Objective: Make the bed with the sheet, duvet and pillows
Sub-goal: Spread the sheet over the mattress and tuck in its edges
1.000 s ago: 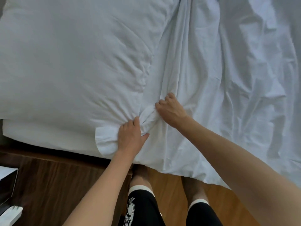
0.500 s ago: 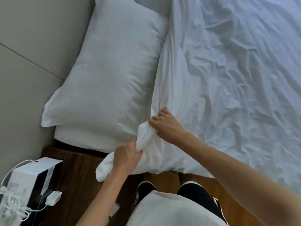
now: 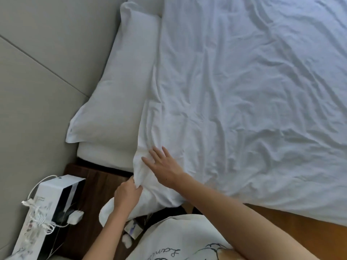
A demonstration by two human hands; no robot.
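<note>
Your left hand (image 3: 127,194) pinches a bunched corner of the white duvet (image 3: 244,109) — fingers curled round the fold, with the loose end of the fabric hanging down below your wrist. Your right hand (image 3: 163,166) lies just above and to the right of it, fingers straight and spread, palm pressed flat on the duvet near its edge. The two hands sit close together but do not touch.

The duvet stretches away from your right hand across the bed, wrinkled all over, its near edge draping over the side of the mattress to the right of your right forearm. A white pillow (image 3: 120,87) lies just beyond and to the left of your left hand, its long side meeting the duvet's edge and its far side close to the grey padded headboard (image 3: 37,81).

Left of your left forearm stands a dark wooden nightstand (image 3: 97,188) — on it a white and black box (image 3: 50,203) with a white cable and charger (image 3: 75,217).
</note>
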